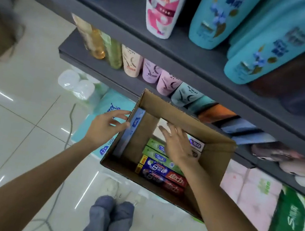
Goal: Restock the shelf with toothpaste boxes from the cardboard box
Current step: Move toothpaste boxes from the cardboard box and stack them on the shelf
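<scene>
An open cardboard box (215, 159) sits low in front of the shelving. Inside lie several toothpaste boxes: green ones (156, 152), blue-and-red ones (163, 175), and a light blue one (131, 130) standing on edge against the left wall. My left hand (108, 126) is at the box's left wall, fingers spread and touching the light blue box. My right hand (178, 143) reaches down into the box over the packs at the back, fingers extended, holding nothing that I can see. A grey shelf (103, 67) with tubes runs above the box.
Tubes (151, 71) line the lower shelf, and big shampoo bottles (212, 16) fill the upper one. Tissue packs (91, 135) lie left of the box, pink and green packs (292, 221) to its right. Tiled floor, a cable and my legs (108, 221) are below.
</scene>
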Motion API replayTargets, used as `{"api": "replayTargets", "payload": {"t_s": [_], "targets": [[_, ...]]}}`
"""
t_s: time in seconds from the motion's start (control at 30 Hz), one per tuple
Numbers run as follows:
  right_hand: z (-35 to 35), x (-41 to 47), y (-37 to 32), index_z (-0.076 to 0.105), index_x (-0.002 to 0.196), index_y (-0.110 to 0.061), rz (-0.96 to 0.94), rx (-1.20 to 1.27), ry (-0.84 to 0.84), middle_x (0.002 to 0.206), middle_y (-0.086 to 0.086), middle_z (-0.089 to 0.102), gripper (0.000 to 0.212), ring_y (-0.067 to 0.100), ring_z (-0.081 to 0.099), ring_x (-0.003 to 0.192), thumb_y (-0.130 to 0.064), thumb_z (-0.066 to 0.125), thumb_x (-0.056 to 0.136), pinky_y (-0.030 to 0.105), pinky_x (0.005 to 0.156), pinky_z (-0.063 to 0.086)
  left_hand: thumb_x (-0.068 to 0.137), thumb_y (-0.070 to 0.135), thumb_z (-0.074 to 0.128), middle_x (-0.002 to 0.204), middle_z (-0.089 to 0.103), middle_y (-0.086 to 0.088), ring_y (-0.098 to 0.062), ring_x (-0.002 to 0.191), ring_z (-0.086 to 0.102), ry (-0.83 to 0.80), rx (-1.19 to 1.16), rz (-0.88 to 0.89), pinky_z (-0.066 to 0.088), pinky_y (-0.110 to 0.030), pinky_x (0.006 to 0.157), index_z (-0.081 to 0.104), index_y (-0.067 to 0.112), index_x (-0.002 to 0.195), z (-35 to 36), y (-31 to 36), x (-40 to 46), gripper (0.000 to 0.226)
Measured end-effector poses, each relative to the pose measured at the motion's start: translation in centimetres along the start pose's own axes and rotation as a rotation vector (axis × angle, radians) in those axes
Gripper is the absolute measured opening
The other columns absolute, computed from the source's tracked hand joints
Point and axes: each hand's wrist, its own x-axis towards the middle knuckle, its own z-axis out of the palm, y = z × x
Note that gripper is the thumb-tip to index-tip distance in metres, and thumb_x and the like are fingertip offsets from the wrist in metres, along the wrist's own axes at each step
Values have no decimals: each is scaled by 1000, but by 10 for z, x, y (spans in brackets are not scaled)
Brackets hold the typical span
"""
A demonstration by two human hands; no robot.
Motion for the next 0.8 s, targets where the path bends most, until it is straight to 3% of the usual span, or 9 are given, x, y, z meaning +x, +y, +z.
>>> {"api": "replayTargets", "payload": {"t_s": [0.1,0.2,0.33,0.43,0.53,0.6,0.67,0.73,0.8], "targets": [[21,38,0,36,143,-21,-208,-172,-2,155,11,23,63,31,16,144,-10,59,85,45,113,20,84,23,68,99,59,23,6,76,58,28,1,52,41,2,67,65,30,108,4,-7,0,25],[33,64,-3,35,143,-22,-292,-449,-113,156,10,19,49,28,7,146,-27,43,95,43,116,11,85,20,68,94,54,31,7,76,58,43,-24,52,40,2,63,63,34,103,5,-10,-1,24],[28,69,-1,40,137,-25,-339,-559,-83,142,5,39,42,28,25,137,-31,42,96,38,108,27,86,24,67,96,60,22,6,75,58,10,-10,55,43,-4,67,64,33,108,4,-9,2,25],[24,55,1,47,132,-24,-357,-487,25,133,8,43,44,32,37,124,-23,53,88,42,100,34,86,24,66,98,59,22,4,76,56,33,37,49,41,-3,68,65,29,110,4,-8,0,25],[25,41,-3,47,134,-21,-247,-325,26,138,14,37,53,43,33,125,-7,56,83,53,101,33,86,25,66,100,56,22,0,80,56,63,74,63,38,0,65,66,27,110,5,-7,-2,24],[22,35,-1,46,135,-20,-205,-239,0,141,14,33,57,43,34,121,-3,56,82,54,101,34,87,26,65,100,57,20,-3,79,57,61,90,64,39,-5,63,65,26,111,8,-7,-2,25],[10,28,0,51,129,-21,-195,-170,95,137,12,37,55,39,41,113,-7,66,78,50,91,43,87,30,63,103,62,13,-6,78,59,78,192,83,42,-13,62,65,25,114,6,-5,-2,27],[-12,4,2,57,118,-20,-151,-67,238,128,11,44,54,38,46,105,-10,77,68,47,80,48,88,33,62,117,63,2,-18,91,62,123,399,139,48,-27,71,61,23,121,5,4,-10,35],[-30,-14,-4,59,114,-21,-79,134,389,128,10,44,52,36,45,109,-10,77,67,47,87,49,86,35,64,131,52,-7,-28,112,53,191,477,201,45,-40,89,51,19,132,6,5,-8,52]]}}
